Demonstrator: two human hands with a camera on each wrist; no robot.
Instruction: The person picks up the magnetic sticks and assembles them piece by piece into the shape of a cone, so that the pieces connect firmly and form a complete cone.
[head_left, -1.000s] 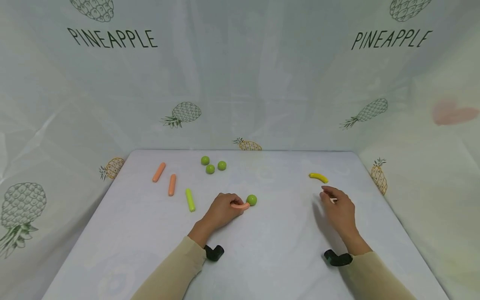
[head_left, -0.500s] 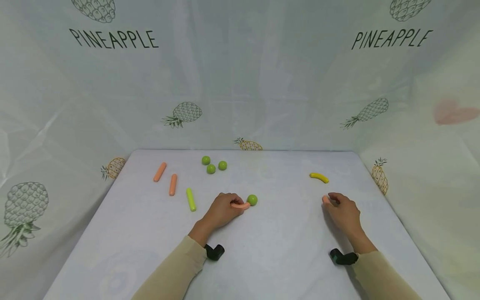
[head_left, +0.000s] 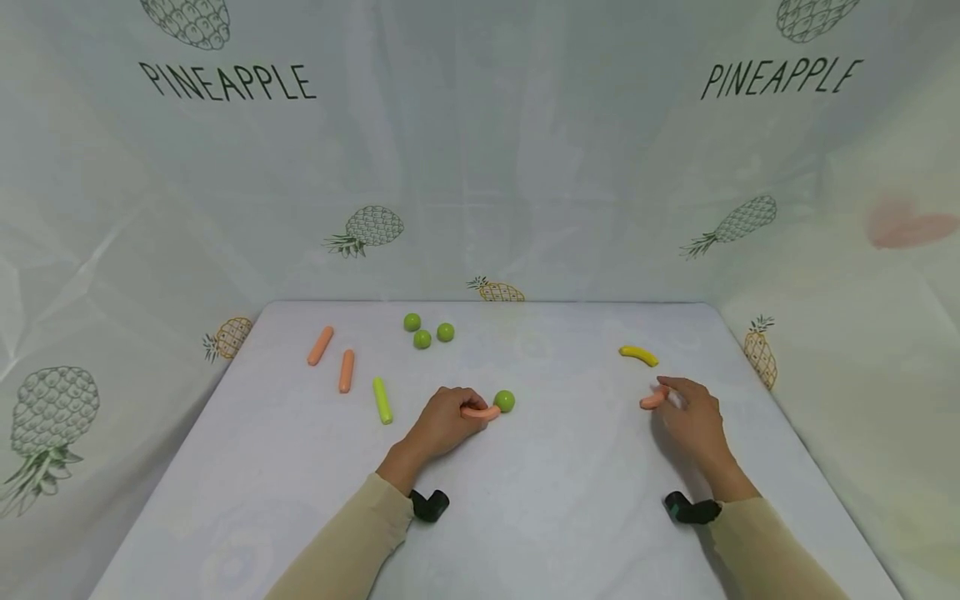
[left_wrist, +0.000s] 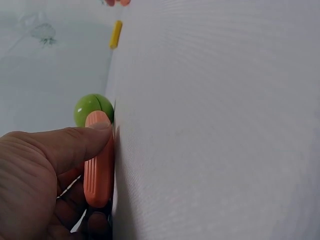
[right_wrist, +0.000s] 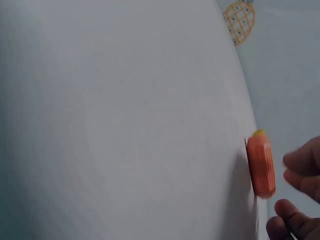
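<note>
My left hand [head_left: 450,421] pinches a curved orange stick [head_left: 482,413] with ridged sides. The thumb lies across its upper end in the left wrist view, and a green ball [head_left: 504,401] sits right beyond that end. On the right, a second orange stick [head_left: 655,397] lies on the white surface beside my right hand [head_left: 692,421]. In the right wrist view a gap shows between this ridged stick [right_wrist: 261,166] and the fingers [right_wrist: 305,165], which are spread and hold nothing. A yellow curved stick [head_left: 638,356] lies just beyond that hand.
Toward the far left lie two orange sticks, one farther back [head_left: 320,346] and one nearer [head_left: 346,371]. A lime-green stick [head_left: 382,401] is close to the left forearm. Three green balls [head_left: 422,339] cluster at the back. A pineapple-printed cloth [head_left: 480,167] hangs behind the table [head_left: 555,517].
My right hand has drawn back from the yellow stick and let go of the orange stick, which now lies in full view beside it. My left hand has stayed in place.
</note>
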